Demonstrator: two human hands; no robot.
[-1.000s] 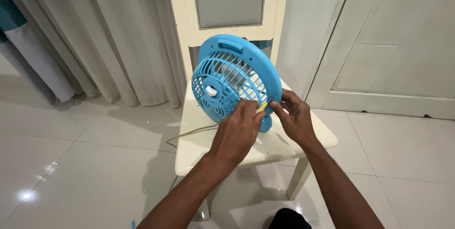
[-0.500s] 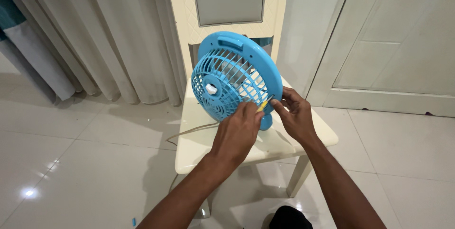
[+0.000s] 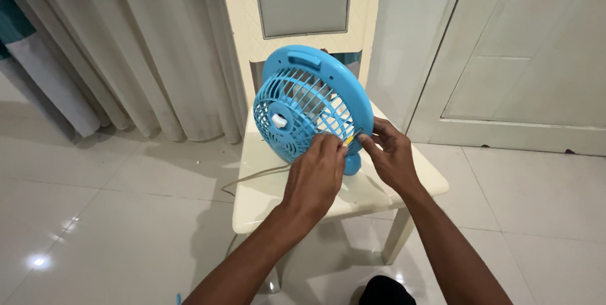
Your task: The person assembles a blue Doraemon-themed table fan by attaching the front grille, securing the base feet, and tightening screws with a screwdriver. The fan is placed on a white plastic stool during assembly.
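Head view, fan: a round blue table fan stands upright on a cream plastic stool, near frame centre. Its grille faces 7 o'clock, toward the camera; a carry handle slot sits at its 12 o'clock, a white hub at the grille's centre.
Head view, fan foot: a short blue foot at the fan's 5 o'clock rests on the stool top.
Head view, left hand: left hand comes up from 6 o'clock, back of hand to the camera, fingers curled closed and pressed to the grille's lower right edge. A small yellow item shows just past its fingertips; I cannot tell what it is, nor for certain which hand pinches it.
Head view, right hand: right hand enters from 5 o'clock, fingers partly curled, fingertips touching the fan's rim at the fan's 4 o'clock, right beside the yellow item.
Head view, cord: a pale cord trails off the stool's left edge toward 9 o'clock.
Head view, surroundings: cream curtains at 10 o'clock, white panelled door at 2 o'clock, glossy white floor tiles below.
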